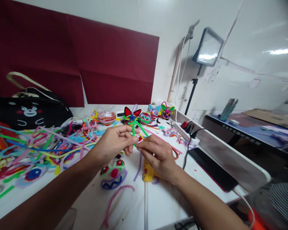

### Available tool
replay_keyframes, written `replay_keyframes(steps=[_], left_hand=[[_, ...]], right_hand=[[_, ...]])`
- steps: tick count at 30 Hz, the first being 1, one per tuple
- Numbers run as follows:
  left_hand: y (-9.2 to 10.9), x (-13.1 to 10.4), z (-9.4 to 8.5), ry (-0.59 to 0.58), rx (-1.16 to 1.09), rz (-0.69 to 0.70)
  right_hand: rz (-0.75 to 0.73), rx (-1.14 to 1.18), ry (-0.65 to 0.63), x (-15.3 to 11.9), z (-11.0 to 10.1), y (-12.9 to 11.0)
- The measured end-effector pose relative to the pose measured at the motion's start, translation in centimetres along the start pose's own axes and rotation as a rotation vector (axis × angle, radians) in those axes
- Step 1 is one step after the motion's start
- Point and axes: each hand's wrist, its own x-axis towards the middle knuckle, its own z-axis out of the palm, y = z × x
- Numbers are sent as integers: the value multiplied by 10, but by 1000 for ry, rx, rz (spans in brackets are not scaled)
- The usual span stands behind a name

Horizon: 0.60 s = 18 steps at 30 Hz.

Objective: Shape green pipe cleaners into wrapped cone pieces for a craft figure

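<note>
A green pipe cleaner (142, 128), bent into a pointed loop, stands up between my two hands. My left hand (116, 140) pinches its left side between thumb and fingers. On the other side my right hand (158, 155) has its fingertips closed on the right side, close to the left thumb. Below my left hand lies a round decorated face (113, 174) with red eyes, a red nose and a blue zigzag mouth. A yellow glue gun (148, 172) is partly hidden under my right hand. A pink pipe cleaner (114, 199) curves across the table nearer to me.
Tangled pipe cleaners (48, 143) cover the left side. Finished decorated balls (145, 118) line the back near a bowl (107, 117). A black phone (212, 169) and a power strip (187, 132) are at the right, beside a raised table edge (230, 159).
</note>
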Motion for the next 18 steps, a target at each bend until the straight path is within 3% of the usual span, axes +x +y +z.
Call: replay_keyframes(steps=[11, 18], left_hand=[[-9, 1, 1, -21, 21, 2], [-3, 2, 0, 10, 15, -27]], right_hand=[[-53, -235, -124, -3, -5, 1], [-86, -256, -70, -2, -5, 4]])
